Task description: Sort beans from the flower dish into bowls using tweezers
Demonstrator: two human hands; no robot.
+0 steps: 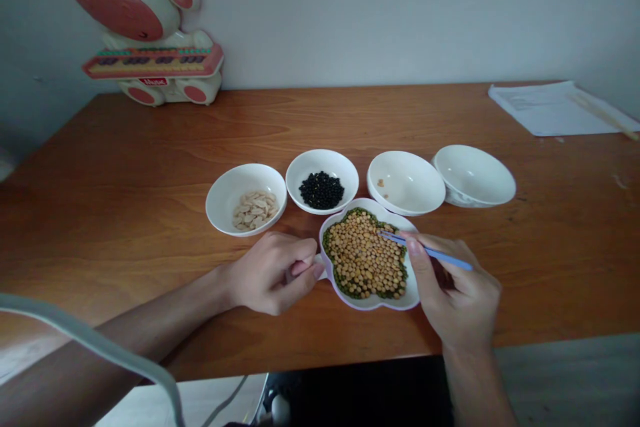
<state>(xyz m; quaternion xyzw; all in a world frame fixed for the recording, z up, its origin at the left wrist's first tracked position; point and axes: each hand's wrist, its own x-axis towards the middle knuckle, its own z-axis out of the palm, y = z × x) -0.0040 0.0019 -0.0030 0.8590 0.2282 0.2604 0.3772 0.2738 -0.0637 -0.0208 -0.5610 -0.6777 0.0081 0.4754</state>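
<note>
My left hand curls around the small handle of a white flower-shaped dish with a lilac rim. The dish holds a heap of yellow soybeans ringed by green mung beans. My right hand grips blue tweezers, whose tip rests over the beans at the dish's upper right. Behind the dish stand white bowls: one with pale nut slivers, one with black beans, one with a few crumbs, and a tilted, bare one.
A toy rabbit keyboard stands against the wall at back left. Papers and a wooden stick lie at back right on the wooden table. A pale strap crosses the lower left, over my left forearm.
</note>
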